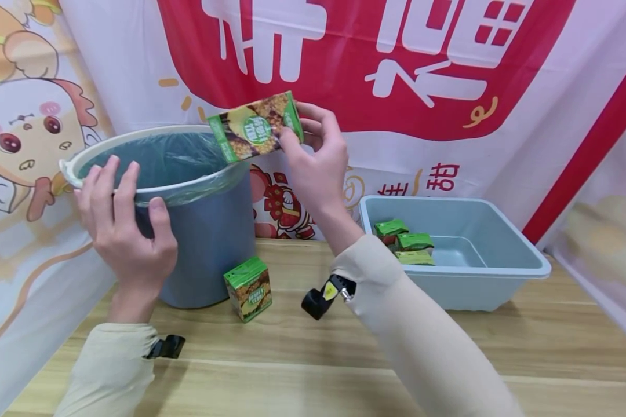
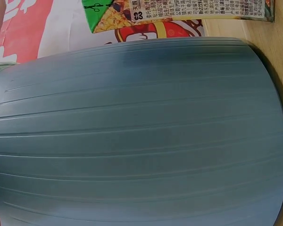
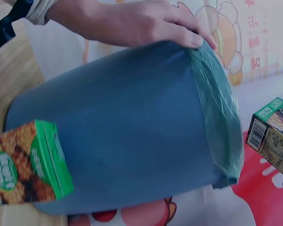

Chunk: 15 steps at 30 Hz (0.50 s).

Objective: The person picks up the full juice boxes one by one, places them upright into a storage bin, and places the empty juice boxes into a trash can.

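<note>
My right hand (image 1: 318, 156) pinches a small green carton (image 1: 258, 130) with a grain picture, thumb in front and fingers behind. It is held tilted above the right edge of a blue-grey trash bin (image 1: 203, 231) lined with a thin green bag (image 1: 188, 194). My left hand (image 1: 122, 226) holds the bin's near rim, fingers over the edge and thumb against the outside. A similar carton (image 1: 249, 289) stands on the table beside the bin's base; it also shows in the right wrist view. Ribbed bin wall (image 2: 141, 132) fills most of the left wrist view.
A light blue plastic tub (image 1: 454, 284) stands on the right, with green-topped cartons (image 1: 414, 240) at its left end. Behind hangs a red and white printed cloth (image 1: 344, 69). Wooden table (image 1: 302, 370) lies under everything.
</note>
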Available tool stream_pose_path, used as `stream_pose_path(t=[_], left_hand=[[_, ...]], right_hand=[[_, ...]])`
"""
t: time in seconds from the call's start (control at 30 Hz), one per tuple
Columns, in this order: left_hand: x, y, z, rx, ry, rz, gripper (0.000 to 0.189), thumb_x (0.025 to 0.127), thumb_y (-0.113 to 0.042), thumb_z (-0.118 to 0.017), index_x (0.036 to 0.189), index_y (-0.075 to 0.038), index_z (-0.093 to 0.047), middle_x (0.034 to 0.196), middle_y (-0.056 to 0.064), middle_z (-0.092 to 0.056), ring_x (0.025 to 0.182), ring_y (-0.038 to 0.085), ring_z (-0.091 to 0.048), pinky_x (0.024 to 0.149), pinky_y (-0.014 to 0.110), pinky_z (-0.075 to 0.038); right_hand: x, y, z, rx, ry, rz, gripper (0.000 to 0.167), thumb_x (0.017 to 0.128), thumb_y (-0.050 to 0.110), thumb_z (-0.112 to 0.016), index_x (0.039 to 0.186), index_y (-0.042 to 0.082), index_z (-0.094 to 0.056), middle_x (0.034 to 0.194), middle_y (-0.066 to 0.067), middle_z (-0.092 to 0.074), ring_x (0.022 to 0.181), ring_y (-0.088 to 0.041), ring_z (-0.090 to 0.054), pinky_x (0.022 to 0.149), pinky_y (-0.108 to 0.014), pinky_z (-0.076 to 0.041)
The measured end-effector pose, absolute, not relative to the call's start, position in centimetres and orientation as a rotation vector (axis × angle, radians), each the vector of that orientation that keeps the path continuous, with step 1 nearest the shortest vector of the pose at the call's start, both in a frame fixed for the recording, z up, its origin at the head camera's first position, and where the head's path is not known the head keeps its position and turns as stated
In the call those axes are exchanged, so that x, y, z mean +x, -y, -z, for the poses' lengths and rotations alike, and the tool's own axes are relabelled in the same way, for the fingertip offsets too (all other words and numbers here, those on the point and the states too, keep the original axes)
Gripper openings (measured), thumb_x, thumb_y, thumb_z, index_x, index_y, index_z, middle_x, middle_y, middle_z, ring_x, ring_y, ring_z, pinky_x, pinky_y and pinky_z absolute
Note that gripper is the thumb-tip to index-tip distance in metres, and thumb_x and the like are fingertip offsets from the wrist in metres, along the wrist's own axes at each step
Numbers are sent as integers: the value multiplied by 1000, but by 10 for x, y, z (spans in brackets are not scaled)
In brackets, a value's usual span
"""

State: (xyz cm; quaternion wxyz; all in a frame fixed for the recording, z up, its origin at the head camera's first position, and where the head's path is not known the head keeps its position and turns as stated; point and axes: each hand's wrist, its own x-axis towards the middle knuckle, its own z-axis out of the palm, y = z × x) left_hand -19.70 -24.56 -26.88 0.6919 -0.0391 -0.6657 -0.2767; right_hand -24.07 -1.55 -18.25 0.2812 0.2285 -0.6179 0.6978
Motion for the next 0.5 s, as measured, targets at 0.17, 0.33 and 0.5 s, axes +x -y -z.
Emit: stream_pose_path(t=[0.17,0.33,0.5], left_hand=[[-197,246,270,-81,1493,616,53,93,-37,-55,136,-10,-71,150,11,-64,148,33,-49,133,53,-20],[-197,246,269,-84,1493,614,53,93,-37,-56,136,-10,-70,150,11,-64,148,33,-49,133,53,-20],[-198,245,269,-85,1488,617,53,93,-37,-56,136,-9,-71,150,11,-64,147,34,-49,133,53,-20]], right_hand=[[-240,32,181,643,1674,-1865,42,99,16,-70,139,9,-61,130,-13,-69,109,-19,-71,90,-28,-64],[-240,46,182,690,1712,-1854,43,99,13,-71,140,8,-60,132,-13,-69,110,-19,-70,93,-26,-62],[-241,59,184,734,1795,-1813,44,101,14,-71,142,11,-59,136,-8,-67,113,-13,-68,95,-21,-60]])
